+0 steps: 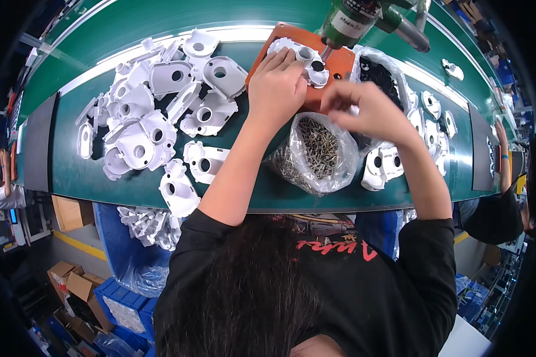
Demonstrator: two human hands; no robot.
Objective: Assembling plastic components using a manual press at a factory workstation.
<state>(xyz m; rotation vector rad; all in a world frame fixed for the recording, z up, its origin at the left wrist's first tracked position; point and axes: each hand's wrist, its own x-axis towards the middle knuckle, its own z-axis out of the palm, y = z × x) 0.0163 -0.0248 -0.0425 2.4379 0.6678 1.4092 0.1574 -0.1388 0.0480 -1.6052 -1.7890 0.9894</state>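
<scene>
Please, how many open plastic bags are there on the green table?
2: one bag of screws, nearer the person than the orange plate; another bag of black parts, right of that plate. Others may be hidden.

Housing (305, 53) lies on plate (342, 62), screw bag (348, 157) before it.

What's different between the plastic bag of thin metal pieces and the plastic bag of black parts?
Contents: the metal-piece bag holds slim, shiny, screw-like pieces; the black-part bag holds dark ones.
Place: the metal-piece bag sits nearer the person; the black-part bag lies farther off, beside the orange plate.
View: the right hand partly hides the black-part bag, while the metal-piece bag's mouth shows clearly.
Both are see-through and open.
</scene>
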